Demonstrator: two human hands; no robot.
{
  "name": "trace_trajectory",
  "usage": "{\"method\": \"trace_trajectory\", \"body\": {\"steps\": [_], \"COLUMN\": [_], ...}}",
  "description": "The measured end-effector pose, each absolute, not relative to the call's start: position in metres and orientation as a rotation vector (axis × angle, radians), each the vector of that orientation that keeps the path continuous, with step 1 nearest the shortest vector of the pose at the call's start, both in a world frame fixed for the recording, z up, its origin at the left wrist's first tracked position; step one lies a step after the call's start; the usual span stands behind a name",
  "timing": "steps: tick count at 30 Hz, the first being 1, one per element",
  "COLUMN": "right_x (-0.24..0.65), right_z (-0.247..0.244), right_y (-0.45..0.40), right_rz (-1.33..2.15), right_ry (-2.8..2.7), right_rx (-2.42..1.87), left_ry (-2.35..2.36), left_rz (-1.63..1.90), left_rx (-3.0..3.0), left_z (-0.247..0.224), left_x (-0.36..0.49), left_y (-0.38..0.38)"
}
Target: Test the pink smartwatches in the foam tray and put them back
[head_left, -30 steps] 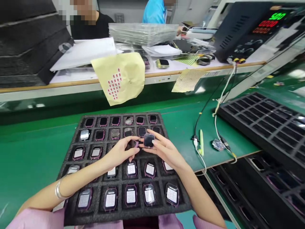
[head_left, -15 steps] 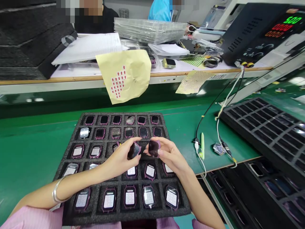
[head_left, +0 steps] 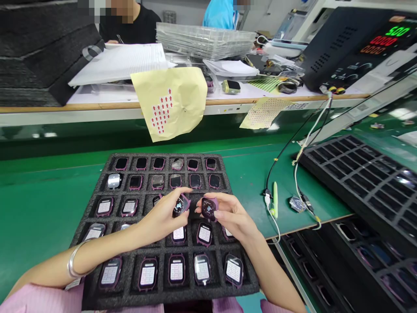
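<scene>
Slippage looks the likeliest trouble: the left hand (head_left: 167,212) is curled around a tilted watch (head_left: 180,205), the right hand (head_left: 233,214) pinches a second watch (head_left: 208,208) by its edges, and either could drop if its hold loosens. So near, the two could also knock. Both are above the compartmented foam tray (head_left: 156,299), which carries more watches (head_left: 176,268), mostly dark-faced in the far rows, white-gridded in the nearest.

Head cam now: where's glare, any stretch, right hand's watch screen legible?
Head view: white glare spots on the dark green surface under the white-edged shelf; head view: the black box-shaped power supply at upper right looks stretched, likely wide-angle; head view: the purple-framed watch in the right hand shows a lit graphic, too small to read.
</scene>
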State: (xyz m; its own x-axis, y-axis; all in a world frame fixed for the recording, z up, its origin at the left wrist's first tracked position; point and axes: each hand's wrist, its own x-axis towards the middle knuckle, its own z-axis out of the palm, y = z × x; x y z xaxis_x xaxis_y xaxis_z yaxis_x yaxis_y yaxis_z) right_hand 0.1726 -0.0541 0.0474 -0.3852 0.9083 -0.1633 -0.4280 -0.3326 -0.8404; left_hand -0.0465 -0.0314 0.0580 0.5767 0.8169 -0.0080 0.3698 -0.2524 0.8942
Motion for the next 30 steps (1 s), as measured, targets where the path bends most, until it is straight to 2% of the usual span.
{"method": "trace_trajectory", "body": {"steps": [30], "right_x": [0.168], "right_z": [0.057], "right_y": [-0.058], "right_rz": [1.71], "right_ry": [-0.976], "right_rx": [-0.943], "left_ry": [0.939], "left_rz": [0.572], "left_rx": [1.866], "left_z": [0.062], "left_x": [-0.052], "left_y": [-0.029]}}
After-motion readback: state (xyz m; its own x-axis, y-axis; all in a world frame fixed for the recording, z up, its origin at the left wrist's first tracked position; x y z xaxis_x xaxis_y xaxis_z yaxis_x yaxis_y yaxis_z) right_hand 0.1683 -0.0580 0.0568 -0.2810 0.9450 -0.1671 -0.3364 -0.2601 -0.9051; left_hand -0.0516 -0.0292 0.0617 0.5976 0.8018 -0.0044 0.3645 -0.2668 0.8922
